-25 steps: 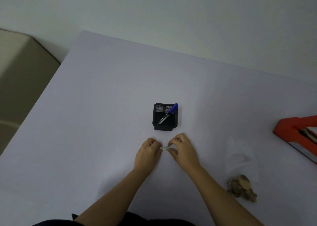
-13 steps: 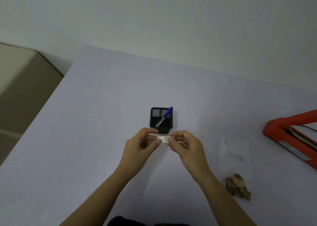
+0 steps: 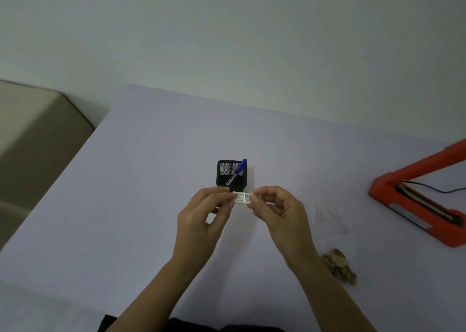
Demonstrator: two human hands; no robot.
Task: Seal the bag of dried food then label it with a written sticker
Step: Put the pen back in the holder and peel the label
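- Head view: sticker (image 3: 242, 197) held w/ long axis left-right, writing visible.
- Pinched at both ends, thumb + forefinger: left hand (image 3: 201, 218) on left end, right hand (image 3: 277, 213) on right end.
- Bag (image 3: 330, 217) flat on table, right of grip & nearer; right hand closer to it.

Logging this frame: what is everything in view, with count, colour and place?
table: one, pale lilac, fills lower view
pen holder: one, black mesh, table centre
pen: one, blue, leaning in the pen holder
sticker: one, white with writing, between both hands
bag: one, clear, dried food at near end, table right
sealer: one, red, far right edge
beige furniture: one, left of table
left hand: one, pinches sticker's left end
right hand: one, pinches sticker's right end
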